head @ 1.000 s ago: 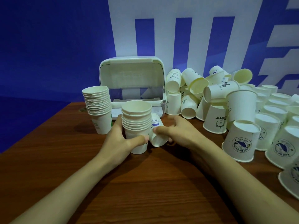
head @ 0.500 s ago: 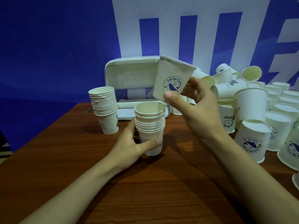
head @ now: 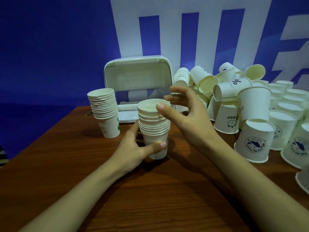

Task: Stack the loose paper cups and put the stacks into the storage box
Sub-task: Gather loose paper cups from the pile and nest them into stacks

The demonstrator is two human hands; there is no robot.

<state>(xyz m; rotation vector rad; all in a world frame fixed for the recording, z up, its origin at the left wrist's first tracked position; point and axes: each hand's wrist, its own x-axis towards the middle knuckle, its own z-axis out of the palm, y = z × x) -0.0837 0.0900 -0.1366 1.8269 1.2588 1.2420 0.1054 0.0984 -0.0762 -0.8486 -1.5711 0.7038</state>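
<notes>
At the far left edge of the frame a striped scrap of fabric [head: 2,155] pokes in, too little of it showing to tell what it is. Right of it, left of centre, a finished stack of paper cups [head: 105,111] stands upright on the wooden desk [head: 70,173], its bottom cup printed in green. Just behind and to its right, against the blue and white wall [head: 50,47], sits the white storage box [head: 137,76] with its lid raised upright; what lies inside cannot be made out.

In the centre of the frame the left hand [head: 133,151] grips the lower cups of a second stack [head: 154,126], thumb curled across the front of the bottom cup and fingers wrapped behind. This stack stands upright with its base at or just above the desk; which one cannot be told. The right hand [head: 185,113] hovers at the top of it with fingers spread and loosely bent, the thumb tip touching the rim of the topmost cup, nothing held.

Filling the right of the frame is the heap of loose paper cups [head: 230,87], some lying on their sides on top of others, many standing upside down on the desk. Nearest among them is an upturned cup with a round blue emblem [head: 254,143], and behind it another upturned one with a small cartoon print [head: 229,121].
</notes>
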